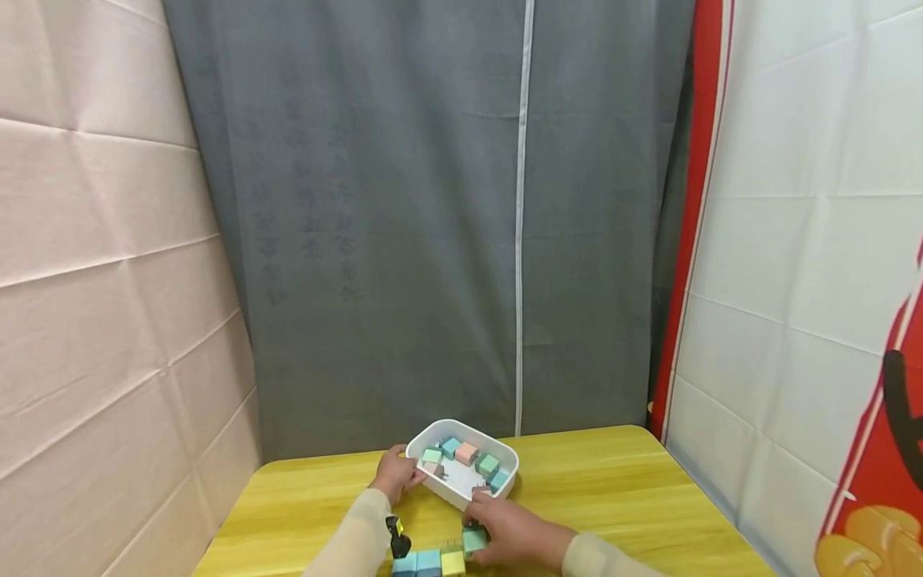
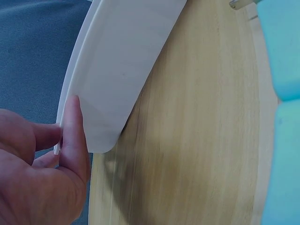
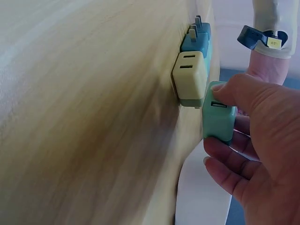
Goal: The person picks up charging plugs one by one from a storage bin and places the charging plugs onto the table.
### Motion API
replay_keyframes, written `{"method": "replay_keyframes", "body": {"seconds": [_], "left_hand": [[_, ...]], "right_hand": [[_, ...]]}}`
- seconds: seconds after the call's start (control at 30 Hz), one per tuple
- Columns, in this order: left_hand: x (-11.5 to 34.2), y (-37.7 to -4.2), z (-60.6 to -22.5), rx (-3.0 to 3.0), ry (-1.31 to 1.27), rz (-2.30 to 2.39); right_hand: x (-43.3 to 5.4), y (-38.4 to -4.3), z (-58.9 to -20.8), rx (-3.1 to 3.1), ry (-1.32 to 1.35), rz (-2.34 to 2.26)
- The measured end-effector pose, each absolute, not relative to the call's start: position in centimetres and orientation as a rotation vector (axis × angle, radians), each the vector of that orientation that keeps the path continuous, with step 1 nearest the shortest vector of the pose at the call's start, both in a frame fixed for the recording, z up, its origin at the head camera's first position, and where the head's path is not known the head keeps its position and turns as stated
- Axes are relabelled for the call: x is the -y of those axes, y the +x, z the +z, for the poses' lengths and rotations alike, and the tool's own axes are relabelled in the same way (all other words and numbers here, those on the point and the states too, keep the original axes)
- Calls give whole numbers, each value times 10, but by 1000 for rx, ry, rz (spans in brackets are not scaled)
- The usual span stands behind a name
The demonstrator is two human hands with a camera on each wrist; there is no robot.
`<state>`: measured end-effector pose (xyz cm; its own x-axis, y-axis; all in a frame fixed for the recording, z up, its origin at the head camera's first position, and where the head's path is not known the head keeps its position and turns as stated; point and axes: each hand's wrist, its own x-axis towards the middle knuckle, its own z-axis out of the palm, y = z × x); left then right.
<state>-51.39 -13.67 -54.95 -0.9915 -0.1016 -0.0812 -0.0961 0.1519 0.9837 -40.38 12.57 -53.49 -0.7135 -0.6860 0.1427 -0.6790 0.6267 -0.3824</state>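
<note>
My left hand [image 1: 395, 474] pinches the rim of a white plastic bin [image 2: 122, 61] at its left end, with thumb and fingers on either side of the edge. Between the thumb and fingers of my right hand [image 3: 272, 145] is a green USB wall charger [image 3: 219, 119], its port facing the right wrist camera. Beside it, at the table's near side, a yellow charger [image 1: 453, 563] and two blue chargers [image 1: 429, 561] stand in a row with their prongs pointing away. Several pink, green and blue chargers [image 1: 466, 453] lie loose inside the bin.
The wood-grain table [image 1: 598, 497] extends to both sides of the bin. A grey curtain [image 1: 389, 240] hangs behind it. Pale cloth walls [image 1: 115, 320] stand left and right, and the left sleeve carries a black strap [image 1: 398, 538].
</note>
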Motion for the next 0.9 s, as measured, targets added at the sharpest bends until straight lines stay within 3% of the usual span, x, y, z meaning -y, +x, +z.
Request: {"method": "replay_keyframes", "body": {"seconds": [0.9], "left_hand": [[140,-516,-551,2390,176,-2061]], "right_hand": [[-125,-398,-554,-2772,-1128,-662]]}}
